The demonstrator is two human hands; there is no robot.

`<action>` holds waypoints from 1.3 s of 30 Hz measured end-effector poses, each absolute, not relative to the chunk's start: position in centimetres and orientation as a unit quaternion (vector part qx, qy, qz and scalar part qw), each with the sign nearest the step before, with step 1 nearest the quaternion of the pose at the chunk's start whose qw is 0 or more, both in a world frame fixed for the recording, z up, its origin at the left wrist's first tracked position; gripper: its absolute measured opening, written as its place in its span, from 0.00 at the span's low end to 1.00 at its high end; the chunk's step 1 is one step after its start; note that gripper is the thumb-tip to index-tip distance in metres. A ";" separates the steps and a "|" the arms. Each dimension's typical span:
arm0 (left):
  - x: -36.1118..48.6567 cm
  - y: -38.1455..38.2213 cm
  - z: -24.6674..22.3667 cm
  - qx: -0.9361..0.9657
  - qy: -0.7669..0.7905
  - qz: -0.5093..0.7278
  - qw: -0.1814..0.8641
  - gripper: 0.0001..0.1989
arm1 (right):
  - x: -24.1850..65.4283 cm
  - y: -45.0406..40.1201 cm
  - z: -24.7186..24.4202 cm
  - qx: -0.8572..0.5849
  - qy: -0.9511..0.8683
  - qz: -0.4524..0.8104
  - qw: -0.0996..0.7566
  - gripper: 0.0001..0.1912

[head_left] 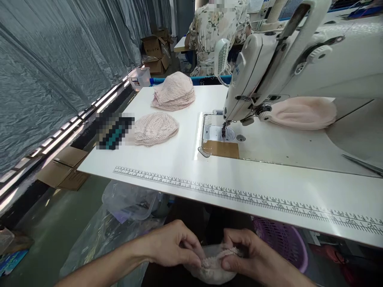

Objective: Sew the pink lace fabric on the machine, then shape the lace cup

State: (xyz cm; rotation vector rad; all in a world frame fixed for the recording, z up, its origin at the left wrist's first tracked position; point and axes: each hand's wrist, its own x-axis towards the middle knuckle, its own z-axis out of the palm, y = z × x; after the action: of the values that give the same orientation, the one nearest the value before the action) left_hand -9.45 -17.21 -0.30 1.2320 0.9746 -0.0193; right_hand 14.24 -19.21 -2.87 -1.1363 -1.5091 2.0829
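Below the table's front edge, a pale pink lace bra cup is pinched between both hands. My left hand has thumb and fingers closed on its left side. On its right side my right hand grips the edge between thumb and fingers. The fingertips cover part of the gathered lace. On the white sewing table lie a stack of lace cups and, nearer me, a smaller lace pile.
A sewing machine stands at the right, with smooth pink cups behind its needle. Scissors lie at the far right. Beneath the table are a purple basket and a clear plastic bin. A person sits beyond.
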 end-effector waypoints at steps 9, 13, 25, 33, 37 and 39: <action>-9.5 -17.2 -0.3 0.536 0.426 0.009 0.729 0.10 | 13.7 -19.1 -2.5 -0.381 -0.485 0.779 0.117 0.17; -9.7 -17.1 -0.4 0.537 0.428 0.019 0.727 0.12 | 13.4 -19.0 -2.9 -0.397 -0.480 0.771 0.132 0.18; -10.0 -17.4 -0.8 0.460 0.420 0.051 0.781 0.18 | 14.4 -19.0 -3.9 -0.387 -0.482 0.775 0.133 0.17; -9.9 -17.4 -0.4 0.457 0.450 0.045 0.766 0.23 | 14.4 -19.0 -3.5 -0.378 -0.502 0.767 0.126 0.15; -9.9 -17.7 -0.4 0.467 0.419 0.062 0.776 0.20 | 14.2 -18.9 -3.3 -0.354 -0.501 0.780 0.125 0.12; -9.9 -17.8 -0.5 0.470 0.416 0.063 0.776 0.20 | 13.9 -18.9 -3.2 -0.352 -0.488 0.790 0.120 0.12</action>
State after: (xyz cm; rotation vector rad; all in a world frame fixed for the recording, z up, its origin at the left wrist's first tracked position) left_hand -9.91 -17.85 -0.51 1.0169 0.9010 0.1355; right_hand 13.90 -18.89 -3.23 -1.0278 -1.4261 2.3081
